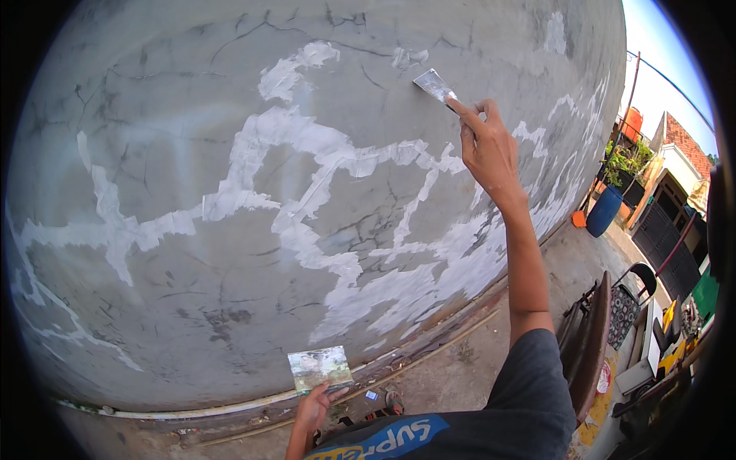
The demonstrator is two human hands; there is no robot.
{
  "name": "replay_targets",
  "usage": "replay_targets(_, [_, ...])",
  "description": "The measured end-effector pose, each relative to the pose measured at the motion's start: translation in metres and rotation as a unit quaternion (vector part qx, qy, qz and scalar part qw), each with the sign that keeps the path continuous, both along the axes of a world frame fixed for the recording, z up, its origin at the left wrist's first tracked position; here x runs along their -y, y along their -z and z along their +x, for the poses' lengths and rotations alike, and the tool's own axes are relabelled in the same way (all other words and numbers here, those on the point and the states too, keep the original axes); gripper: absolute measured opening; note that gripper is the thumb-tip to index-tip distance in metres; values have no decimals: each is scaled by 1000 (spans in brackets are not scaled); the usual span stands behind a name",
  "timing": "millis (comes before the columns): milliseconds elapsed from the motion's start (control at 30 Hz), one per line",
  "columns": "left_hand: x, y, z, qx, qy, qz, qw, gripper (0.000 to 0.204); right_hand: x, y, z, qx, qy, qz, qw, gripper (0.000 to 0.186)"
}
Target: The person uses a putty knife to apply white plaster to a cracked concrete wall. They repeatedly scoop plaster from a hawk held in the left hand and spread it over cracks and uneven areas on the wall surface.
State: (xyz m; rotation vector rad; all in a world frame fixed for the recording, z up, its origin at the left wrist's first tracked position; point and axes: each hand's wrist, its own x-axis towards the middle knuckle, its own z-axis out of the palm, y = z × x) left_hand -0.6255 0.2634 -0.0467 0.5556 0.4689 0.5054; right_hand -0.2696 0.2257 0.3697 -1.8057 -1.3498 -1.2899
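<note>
A grey cracked wall (192, 153) fills most of the head view, with irregular white filler patches (307, 130) along many cracks. My right hand (491, 146) is raised at the upper right of the wall, closed on a small putty knife (434, 86), whose blade is at or very near the wall beside a small white smear (408, 58); whether they touch I cannot tell. Low at the bottom middle, my left hand (317, 402) grips a wider, rectangular metal scraper (320, 364) with pale residue on its blade, held out flat below the patched area.
A concrete walkway (560, 264) runs along the wall's base. At the right are a blue barrel (604, 211), plants (625, 161) and a dark gate (665, 245). A brown wooden piece (594, 345), a patterned chair (622, 322) and piled items stand close to my right side.
</note>
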Motion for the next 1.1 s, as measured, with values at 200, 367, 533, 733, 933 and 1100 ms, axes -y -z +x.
replay_targets(200, [1, -24, 7, -21, 4, 7, 1000, 32, -21, -19, 43, 68, -104, 88, 988, 54])
replay_targets(367, [3, -29, 6, -44, -10, -3, 999, 31, -32, -10, 59, 52, -98, 56, 992, 54])
replay_targets(533, [0, -27, 2, -32, -23, -5, 999, 30, 1, -7, 48, 66, -22, 1, 998, 48])
replay_targets(733, [-2, -23, 5, -12, 7, 13, 1000, 34, 15, -56, 9, 99, 31, -3, 995, 41])
replay_targets(933, [3, -29, 16, -18, 11, 19, 1000, 36, 11, -46, 22, 80, 20, -35, 996, 41])
replay_targets(1100, [2, -20, 10, -25, 17, 3, 1000, 35, 22, -44, 19, 47, 51, -26, 997, 42])
